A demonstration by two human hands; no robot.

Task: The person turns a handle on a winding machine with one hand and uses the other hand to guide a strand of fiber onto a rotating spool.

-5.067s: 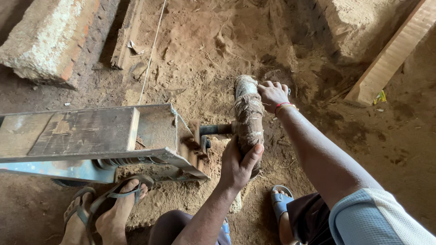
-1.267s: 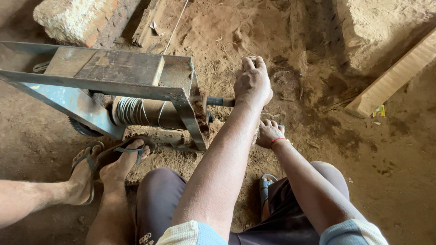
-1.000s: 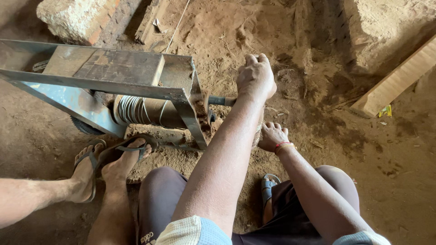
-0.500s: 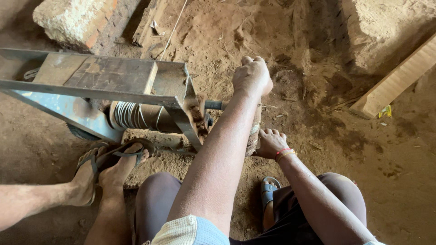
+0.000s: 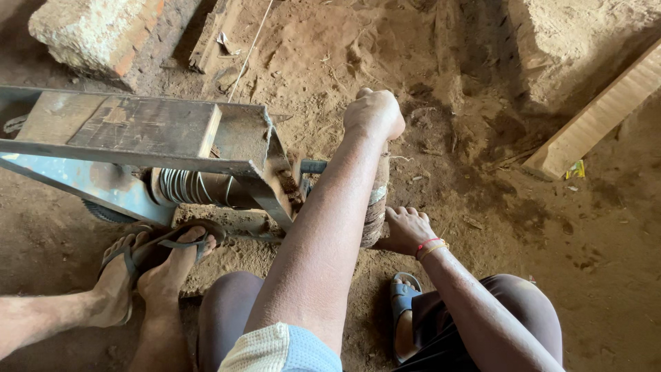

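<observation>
The left hand (image 5: 375, 114) makes a tight grip over the top end of the wrapped handle (image 5: 375, 207), fist closed, arm stretched straight out from the shoulder; the right hand (image 5: 407, 229) takes a narrow grip on the lower end of the same handle, fingers curled against it, a red and yellow thread band (image 5: 430, 246) round the wrist; the handle stands almost upright just off the right end of the metal frame (image 5: 144, 148), joined to it by a short dark shaft (image 5: 313, 166); under the frame lies a drum (image 5: 196, 187) with pale cord wound round it in close turns; a wooden board (image 5: 141, 124) sits on top of the frame; two feet in dark sandals (image 5: 155, 258) press against the frame's near edge on the dirt floor (image 5: 310, 55), and a blue sandal (image 5: 403, 296) shows below the right hand; a thin string (image 5: 248, 52) runs away from the frame toward the far edge of the floor; a brick block (image 5: 96, 34) lies at the far left corner, a pale plank (image 5: 599, 117) leans at the right edge with a small yellow scrap (image 5: 575, 169) beside its foot.
</observation>
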